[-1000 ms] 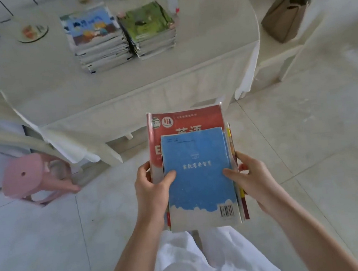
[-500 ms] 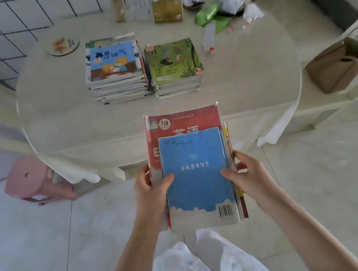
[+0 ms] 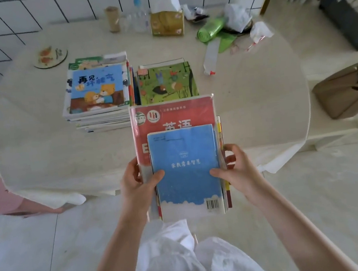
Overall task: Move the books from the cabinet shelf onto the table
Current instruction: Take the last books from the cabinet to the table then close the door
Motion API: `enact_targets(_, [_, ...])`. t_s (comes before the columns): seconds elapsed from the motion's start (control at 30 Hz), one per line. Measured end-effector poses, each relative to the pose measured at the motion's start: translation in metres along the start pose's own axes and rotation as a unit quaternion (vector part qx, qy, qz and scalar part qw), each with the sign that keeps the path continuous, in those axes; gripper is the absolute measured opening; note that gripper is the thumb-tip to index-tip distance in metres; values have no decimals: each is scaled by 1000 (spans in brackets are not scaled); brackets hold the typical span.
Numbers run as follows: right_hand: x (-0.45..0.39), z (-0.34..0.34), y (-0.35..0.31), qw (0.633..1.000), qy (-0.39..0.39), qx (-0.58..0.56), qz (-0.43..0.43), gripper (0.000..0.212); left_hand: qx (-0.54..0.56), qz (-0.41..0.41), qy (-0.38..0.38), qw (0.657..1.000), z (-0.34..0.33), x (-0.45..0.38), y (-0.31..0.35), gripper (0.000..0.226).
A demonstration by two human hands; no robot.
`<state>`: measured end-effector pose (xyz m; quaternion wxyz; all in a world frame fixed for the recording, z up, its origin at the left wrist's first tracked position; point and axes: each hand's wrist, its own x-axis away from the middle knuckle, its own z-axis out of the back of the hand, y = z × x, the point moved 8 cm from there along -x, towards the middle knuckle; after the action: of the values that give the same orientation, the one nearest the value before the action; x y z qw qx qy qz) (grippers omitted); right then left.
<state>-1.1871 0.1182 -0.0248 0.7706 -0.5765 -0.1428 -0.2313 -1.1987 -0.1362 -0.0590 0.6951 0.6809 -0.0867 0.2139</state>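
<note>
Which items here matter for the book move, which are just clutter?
Job: held book stack, left hand, right hand, two book piles, table.
Clutter: tissue box, green bag, coaster, pink stool.

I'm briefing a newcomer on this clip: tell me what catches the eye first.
A held bundle of books, blue cover on top of a red one, sits centre frame, gripped by the left hand and right hand. Behind it, two book stacks stand side by side on the round table.
</note>
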Motion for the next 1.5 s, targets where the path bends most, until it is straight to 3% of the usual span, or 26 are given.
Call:
enact_targets(0.3, [-87,10,-44,997,26,8,72,52,-58,-67,-13,996,-29,-95,45,48])
enact_targets(0.63, [-158,13,-27,991,7,37,128,67,-169,-131,-5,977,-55,-132,50,57])
enact_targets(0.77, [-173,11,-22,985,-8,69,157,74,-191,-131,35,972,-59,-129,39,50])
enact_targets(0.93, [-183,12,-17,981,-32,72,179,57,-179,-83,67,978,-52,-134,7,43])
enact_targets(1.13, [-188,19,-23,970,-35,104,217,64,-164,-92,82,979,-48,-125,2,46])
enact_targets(1.5, [-181,21,4,970,-19,146,195,53,-258,-83,88,959,-45,-131,-6,40])
